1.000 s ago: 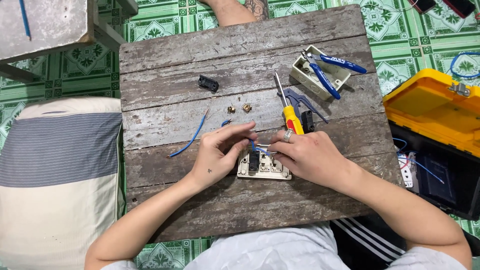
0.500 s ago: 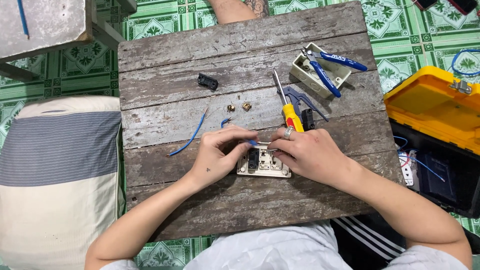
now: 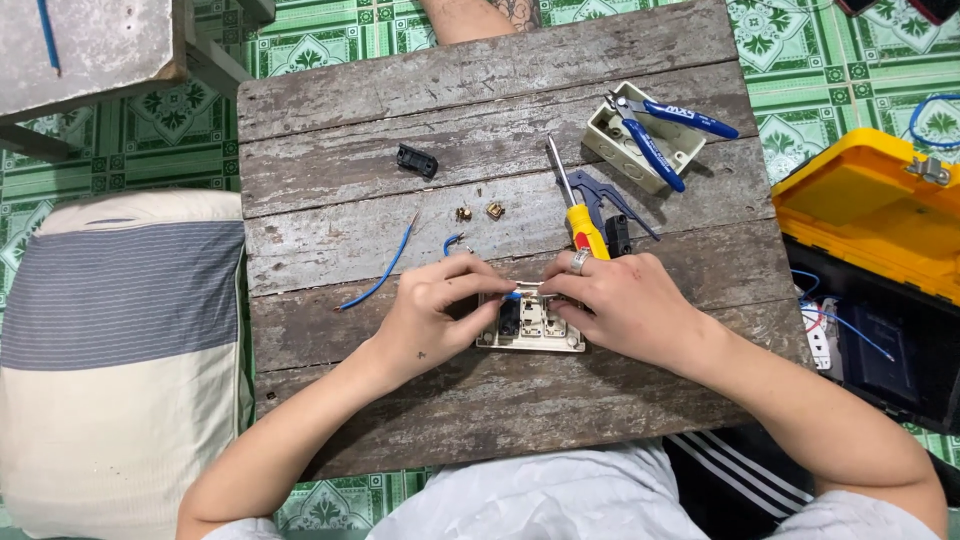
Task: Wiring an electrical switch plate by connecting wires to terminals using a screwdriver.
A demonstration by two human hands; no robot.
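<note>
1. Your left hand (image 3: pixel 432 312) and right hand (image 3: pixel 618 305) rest on the wooden bench (image 3: pixel 330 110), both bearing on the cream socket plate (image 3: pixel 532 330) near the bench's near edge.
2. Both hands are closed in a pinch at the plate's far edge, fingertips nearly meeting on a short blue wire end (image 3: pixel 513 295). You wear a ring on the right hand.
3. Container one: a cream wall box (image 3: pixel 628 145) sits beyond the plate, toward the bench's far right corner, open side up. Blue-handled cutters (image 3: pixel 668 130) lie across its rim; what is inside it cannot be made out.
4. Container two: a yellow toolbox (image 3: pixel 860 205) stands open on the floor, right of the plate and off the bench. Its dark tray shows blue wire and a small white part; the rest is too dark to tell.
5. Just beyond the plate: a yellow-handled screwdriver (image 3: pixel 578 210) and grey-blue pliers (image 3: pixel 605 200), touching.
6. Two small brass pieces (image 3: pixel 479 212) lie farther out; a black clip (image 3: pixel 417 160) beyond them.
7. A loose blue wire (image 3: pixel 380 275) lies left of the plate.
</note>
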